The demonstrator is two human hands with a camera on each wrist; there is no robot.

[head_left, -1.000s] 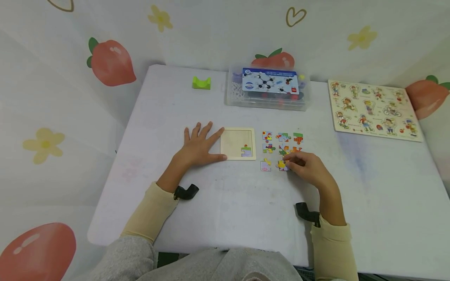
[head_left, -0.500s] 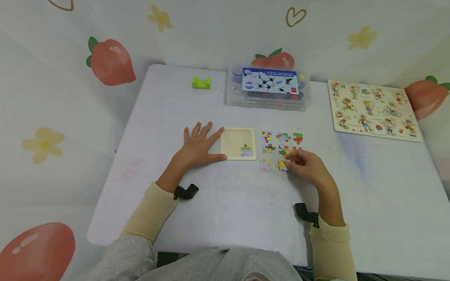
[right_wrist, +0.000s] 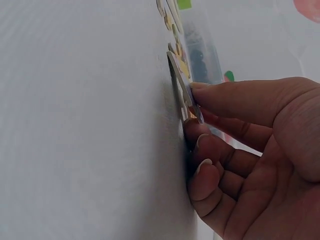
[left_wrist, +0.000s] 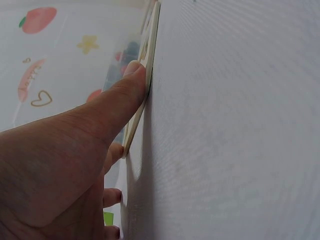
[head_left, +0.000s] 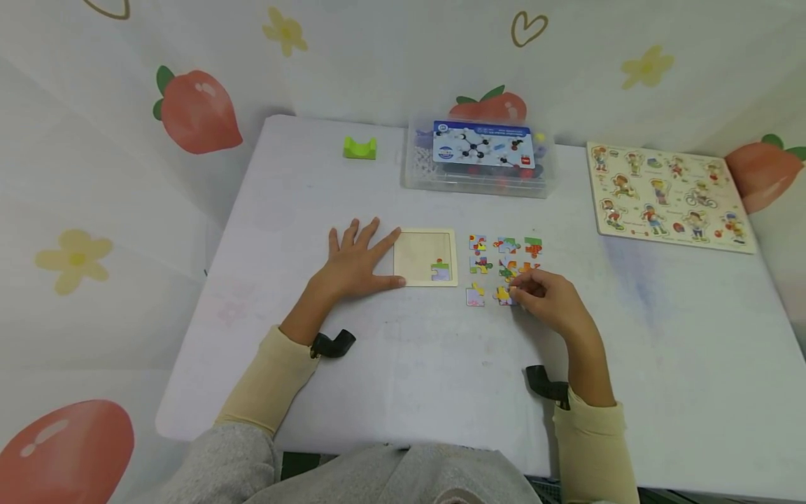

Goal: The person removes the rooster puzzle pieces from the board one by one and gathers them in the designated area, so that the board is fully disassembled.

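My left hand [head_left: 354,269] lies with fingers spread at the left side of a small square wooden puzzle tray [head_left: 412,257]. Its thumb and index finger touch the tray's left corners; the left wrist view shows the thumb [left_wrist: 132,75] on the rim. One purple-and-green jigsaw piece [head_left: 440,272] sits in the tray's lower right corner. Right of the tray, my right hand [head_left: 555,302] pinches a yellow-and-purple jigsaw piece [head_left: 503,297] between thumb and fingertip. In the right wrist view that piece [right_wrist: 181,79] is tilted, one edge raised off the table.
Other jigsaw pieces lie in rows beside the tray, among them a purple one [head_left: 475,297] and a green-and-red one [head_left: 532,246]. Farther back stand a clear plastic box [head_left: 418,178], a green plastic block [head_left: 359,148] and a wooden picture board [head_left: 670,196].
My right wrist has shifted very slightly left, while its fingers stay at the same jigsaw piece. The left hand and the tray have not visibly moved.
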